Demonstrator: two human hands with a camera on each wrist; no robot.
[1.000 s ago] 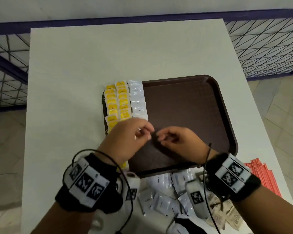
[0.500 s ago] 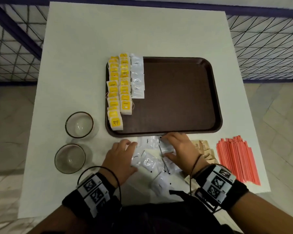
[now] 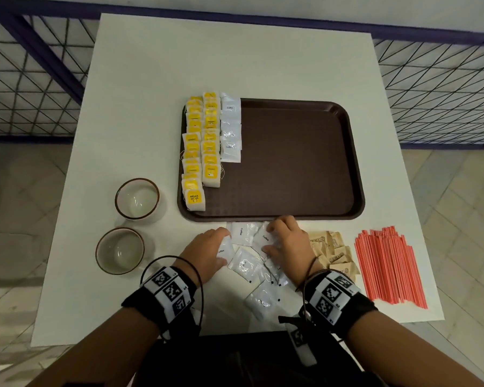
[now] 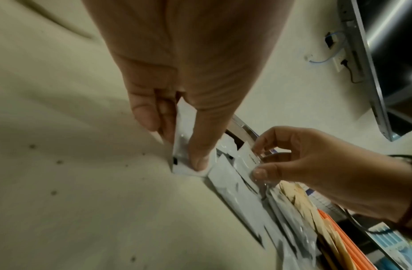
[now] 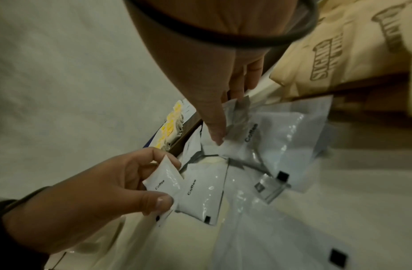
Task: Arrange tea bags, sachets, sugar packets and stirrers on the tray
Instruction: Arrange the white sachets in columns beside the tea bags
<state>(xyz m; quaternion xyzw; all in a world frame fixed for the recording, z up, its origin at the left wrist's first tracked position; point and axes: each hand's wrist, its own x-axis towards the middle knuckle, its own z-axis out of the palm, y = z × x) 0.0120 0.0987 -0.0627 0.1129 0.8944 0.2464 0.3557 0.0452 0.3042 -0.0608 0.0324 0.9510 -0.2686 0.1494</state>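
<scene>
A brown tray (image 3: 291, 163) holds two rows of yellow tea bags (image 3: 201, 146) on its left side and a short column of white coffee sachets (image 3: 230, 129) beside them. Several loose coffee sachets (image 3: 245, 263) lie on the table in front of the tray. My left hand (image 3: 220, 247) pinches one sachet (image 3: 226, 251) between thumb and fingers, which also shows in the right wrist view (image 5: 163, 179). My right hand (image 3: 273, 236) pinches another sachet (image 3: 263, 238) at the pile's far edge, lifted on its edge in the left wrist view (image 4: 246, 159).
Brown sugar packets (image 3: 333, 252) lie right of the sachet pile, and a bundle of red stirrers (image 3: 389, 266) lies further right near the table edge. Two glass cups (image 3: 137, 198) (image 3: 120, 250) stand left of the tray. Wire fencing surrounds the white table (image 3: 235, 57).
Both hands came back from over the tray to the sachet pile in front of it. Each hand has now taken hold of a coffee sachet.
</scene>
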